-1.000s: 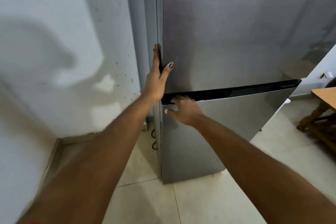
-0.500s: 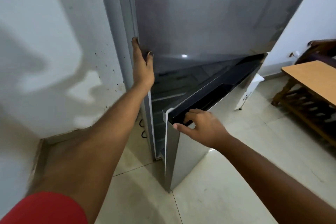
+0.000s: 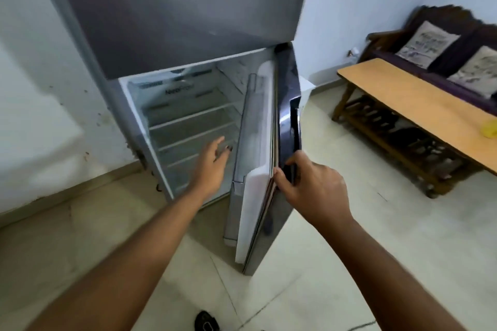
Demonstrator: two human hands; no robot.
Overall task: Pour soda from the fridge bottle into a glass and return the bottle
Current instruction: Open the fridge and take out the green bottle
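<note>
The grey fridge point(image 3: 172, 13) stands against the wall, and its lower door point(image 3: 286, 105) is swung wide open. My right hand point(image 3: 309, 185) grips the top outer edge of that door. My left hand point(image 3: 212, 164) is open, fingers spread, reaching into the lower compartment in front of the glass shelves point(image 3: 193, 126). The shelves I can see look bare. No soda bottle and no glass show in this view. The door's inner racks point(image 3: 250, 142) are seen edge-on, so their contents are hidden.
A wooden bench table point(image 3: 419, 115) stands to the right with a yellow object point(image 3: 490, 128) on it. Behind it is a dark sofa with two cushions point(image 3: 427, 43). Pale floor tiles point(image 3: 322, 271) lie underfoot, with a black object point(image 3: 205, 321) near my feet.
The lower door has swung from barely ajar to wide open under my right hand. My left hand left the upper door's edge and moved down into the compartment. The view turned right.
</note>
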